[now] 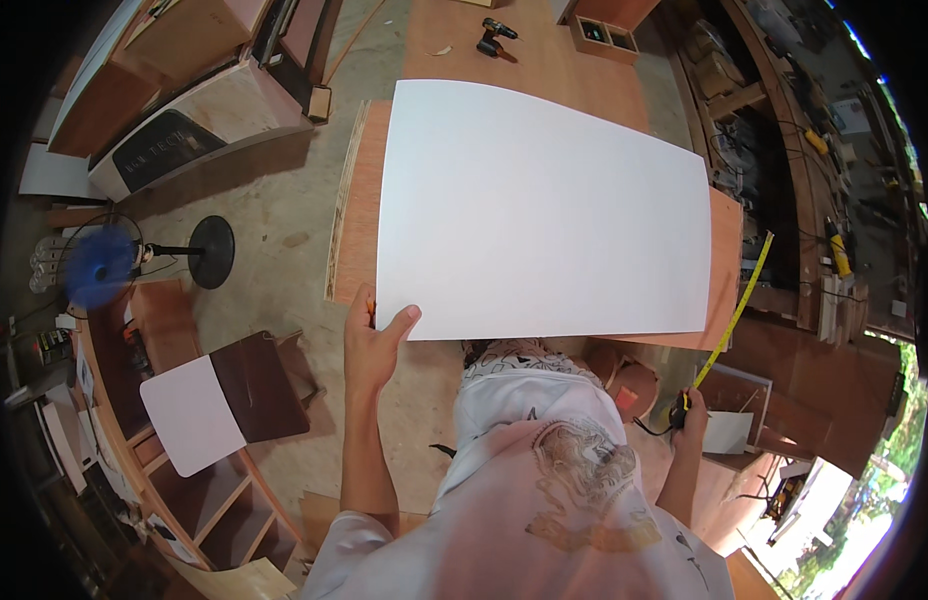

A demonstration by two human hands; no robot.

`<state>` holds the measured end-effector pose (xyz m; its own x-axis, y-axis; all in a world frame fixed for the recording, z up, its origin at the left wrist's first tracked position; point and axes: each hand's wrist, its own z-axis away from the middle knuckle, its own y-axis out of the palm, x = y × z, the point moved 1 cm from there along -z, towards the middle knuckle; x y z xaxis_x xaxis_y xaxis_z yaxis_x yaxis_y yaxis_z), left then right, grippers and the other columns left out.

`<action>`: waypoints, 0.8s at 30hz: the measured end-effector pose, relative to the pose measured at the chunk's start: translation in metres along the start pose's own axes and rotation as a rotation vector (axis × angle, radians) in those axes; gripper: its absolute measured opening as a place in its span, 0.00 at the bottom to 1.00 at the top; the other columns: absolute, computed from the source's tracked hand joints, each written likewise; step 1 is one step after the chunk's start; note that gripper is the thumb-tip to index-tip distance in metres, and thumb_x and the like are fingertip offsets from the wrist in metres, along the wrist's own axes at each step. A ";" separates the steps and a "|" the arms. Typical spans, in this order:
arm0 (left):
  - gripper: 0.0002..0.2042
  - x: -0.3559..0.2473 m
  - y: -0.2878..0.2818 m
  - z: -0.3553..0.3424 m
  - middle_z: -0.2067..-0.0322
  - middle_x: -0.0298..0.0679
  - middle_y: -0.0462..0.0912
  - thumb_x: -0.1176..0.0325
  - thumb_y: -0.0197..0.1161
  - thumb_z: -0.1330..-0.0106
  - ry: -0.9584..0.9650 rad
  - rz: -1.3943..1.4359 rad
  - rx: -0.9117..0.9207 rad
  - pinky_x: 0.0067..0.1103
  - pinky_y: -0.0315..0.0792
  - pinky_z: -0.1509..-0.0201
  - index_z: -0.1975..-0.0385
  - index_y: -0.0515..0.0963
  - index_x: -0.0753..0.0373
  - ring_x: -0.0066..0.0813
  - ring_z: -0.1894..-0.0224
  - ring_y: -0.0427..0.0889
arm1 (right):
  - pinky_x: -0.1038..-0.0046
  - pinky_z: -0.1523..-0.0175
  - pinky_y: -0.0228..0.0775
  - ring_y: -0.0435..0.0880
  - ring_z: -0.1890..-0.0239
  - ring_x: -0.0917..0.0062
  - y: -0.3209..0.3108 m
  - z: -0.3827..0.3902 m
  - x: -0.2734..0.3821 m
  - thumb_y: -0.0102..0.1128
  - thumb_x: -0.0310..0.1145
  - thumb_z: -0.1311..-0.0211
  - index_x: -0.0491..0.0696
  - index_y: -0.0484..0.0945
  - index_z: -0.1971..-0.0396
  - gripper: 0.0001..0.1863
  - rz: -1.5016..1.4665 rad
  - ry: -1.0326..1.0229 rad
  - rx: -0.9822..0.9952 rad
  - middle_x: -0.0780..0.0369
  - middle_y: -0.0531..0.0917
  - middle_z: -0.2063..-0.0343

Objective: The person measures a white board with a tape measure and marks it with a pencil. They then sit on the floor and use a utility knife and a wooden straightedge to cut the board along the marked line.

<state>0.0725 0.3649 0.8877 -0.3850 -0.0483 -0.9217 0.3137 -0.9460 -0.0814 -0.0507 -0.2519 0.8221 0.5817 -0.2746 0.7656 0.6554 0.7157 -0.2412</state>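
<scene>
Shirted torso at six o'clock; left hand [372,345] pinching white panel [544,215] corner, right hand [690,418] gripping tape measure [732,318] (extended toward two o'clock). Risk: blade buckling, panel sliding off plywood stack [356,210].

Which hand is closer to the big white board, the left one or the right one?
The left. The left hand grips the white board's near-left corner, thumb on top. The right hand is off its near-right corner, apart from it, holding a tape measure with its yellow tape pulled out.
</scene>
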 end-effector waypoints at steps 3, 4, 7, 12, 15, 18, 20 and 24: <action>0.14 0.013 -0.004 0.008 0.65 0.31 0.80 0.71 0.76 0.35 0.035 0.046 0.008 0.19 0.72 0.55 0.61 0.74 0.61 0.16 0.63 0.74 | 0.77 0.66 0.73 0.79 0.71 0.80 0.006 0.004 -0.004 0.56 0.36 0.24 0.47 0.82 0.60 0.10 0.010 0.003 0.006 0.65 0.81 0.69; 0.14 0.022 -0.005 0.010 0.65 0.30 0.79 0.71 0.76 0.34 0.056 0.012 0.002 0.19 0.71 0.55 0.62 0.73 0.61 0.16 0.63 0.73 | 0.77 0.66 0.72 0.79 0.71 0.80 0.007 0.004 -0.007 0.56 0.36 0.24 0.47 0.83 0.60 0.10 0.011 0.002 0.010 0.65 0.81 0.68; 0.14 0.040 -0.005 0.014 0.67 0.29 0.78 0.70 0.76 0.34 0.078 0.002 -0.006 0.18 0.70 0.56 0.63 0.73 0.61 0.15 0.64 0.71 | 0.78 0.66 0.71 0.78 0.70 0.81 0.008 0.004 -0.011 0.56 0.36 0.24 0.47 0.83 0.60 0.10 0.019 -0.025 0.019 0.66 0.81 0.68; 0.16 0.073 -0.024 -0.006 0.63 0.40 0.83 0.67 0.75 0.34 -0.031 -0.316 -0.130 0.24 0.74 0.53 0.56 0.78 0.71 0.28 0.61 0.78 | 0.78 0.67 0.73 0.79 0.72 0.81 0.004 0.004 -0.012 0.56 0.36 0.24 0.49 0.81 0.61 0.09 0.103 -0.045 0.032 0.65 0.81 0.69; 0.21 0.123 -0.039 -0.021 0.59 0.49 0.85 0.63 0.75 0.34 -0.009 -0.531 -0.331 0.31 0.75 0.49 0.52 0.79 0.74 0.42 0.57 0.82 | 0.79 0.63 0.71 0.78 0.67 0.82 0.001 0.014 -0.005 0.56 0.36 0.24 0.48 0.83 0.60 0.10 0.143 -0.071 0.059 0.66 0.82 0.67; 0.23 0.145 -0.030 -0.010 0.55 0.56 0.85 0.61 0.75 0.34 0.096 -0.601 -0.396 0.37 0.75 0.45 0.50 0.79 0.76 0.53 0.52 0.83 | 0.79 0.64 0.71 0.78 0.69 0.82 -0.010 0.014 -0.007 0.56 0.36 0.24 0.48 0.82 0.60 0.09 0.056 -0.085 0.013 0.66 0.81 0.68; 0.24 0.145 -0.006 0.005 0.52 0.58 0.84 0.62 0.75 0.34 0.007 -0.617 -0.308 0.39 0.75 0.43 0.48 0.80 0.77 0.56 0.49 0.83 | 0.79 0.66 0.71 0.78 0.71 0.82 -0.017 0.020 -0.017 0.56 0.36 0.24 0.48 0.82 0.61 0.09 0.009 -0.071 -0.042 0.65 0.81 0.69; 0.21 0.136 0.007 0.016 0.53 0.58 0.85 0.67 0.74 0.33 0.117 -0.537 -0.496 0.38 0.76 0.44 0.48 0.80 0.78 0.55 0.49 0.84 | 0.79 0.70 0.70 0.77 0.74 0.82 -0.024 0.037 -0.046 0.55 0.35 0.25 0.48 0.81 0.63 0.09 -0.055 0.012 -0.084 0.66 0.80 0.70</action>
<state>0.0083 0.3464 0.7682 -0.5096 0.4410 -0.7388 0.4744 -0.5724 -0.6688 -0.1111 -0.2333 0.8146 0.5489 -0.3203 0.7721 0.7244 0.6431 -0.2482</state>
